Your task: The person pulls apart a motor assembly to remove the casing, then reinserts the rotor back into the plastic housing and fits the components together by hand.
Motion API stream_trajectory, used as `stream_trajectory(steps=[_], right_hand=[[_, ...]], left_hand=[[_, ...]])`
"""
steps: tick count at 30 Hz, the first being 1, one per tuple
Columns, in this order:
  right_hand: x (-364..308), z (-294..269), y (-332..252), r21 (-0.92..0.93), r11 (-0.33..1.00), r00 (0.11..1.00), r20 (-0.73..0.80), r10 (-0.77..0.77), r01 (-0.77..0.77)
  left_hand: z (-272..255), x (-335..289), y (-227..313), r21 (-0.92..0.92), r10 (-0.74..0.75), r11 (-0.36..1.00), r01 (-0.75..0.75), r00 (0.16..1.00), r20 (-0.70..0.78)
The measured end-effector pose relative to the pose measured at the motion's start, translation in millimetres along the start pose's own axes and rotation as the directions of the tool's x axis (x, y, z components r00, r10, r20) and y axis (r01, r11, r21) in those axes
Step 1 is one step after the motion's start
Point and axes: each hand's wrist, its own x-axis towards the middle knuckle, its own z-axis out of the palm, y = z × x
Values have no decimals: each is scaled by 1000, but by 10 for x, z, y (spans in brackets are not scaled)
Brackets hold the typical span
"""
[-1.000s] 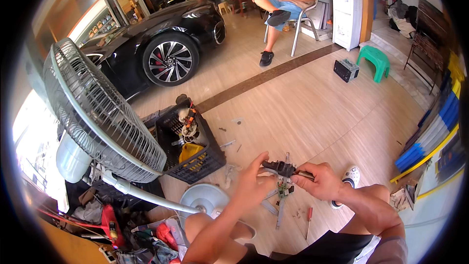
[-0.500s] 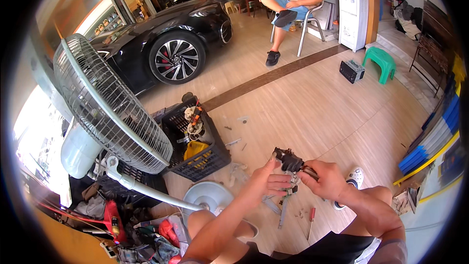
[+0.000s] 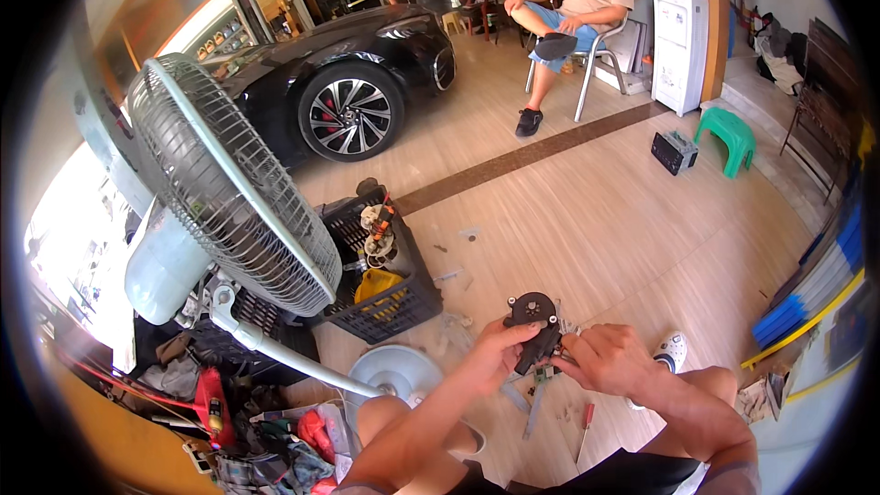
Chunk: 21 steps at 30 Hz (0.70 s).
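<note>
Turned disc-side up, black part [image 3: 531, 309], left fingers [image 3: 519, 334] gripping its left side, right fingers [image 3: 575, 346] alongside, grip unclear.

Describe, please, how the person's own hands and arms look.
The left hand and right hand are bare and ungloved. The left forearm and right forearm are uncovered; what may be a greyish sleeve edge borders the right one.

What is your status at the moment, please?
Left hand gripping black part, round face showing. Right hand close at its right side, grip unclear. Red-handled screwdriver on floor, clear of both hands.
</note>
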Motion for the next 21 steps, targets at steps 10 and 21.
stream_trajectory(steps=[10,21], right_hand=[[9,88,-96,-64,998,1000,20,-2,3],[34,37,-122,17,1000,998,-60,-25,26]], left_hand=[[-16,23,-101,-67,54,996,-67,982,-180],[-145,56,-216,-154,140,975,-158,983,-122]])
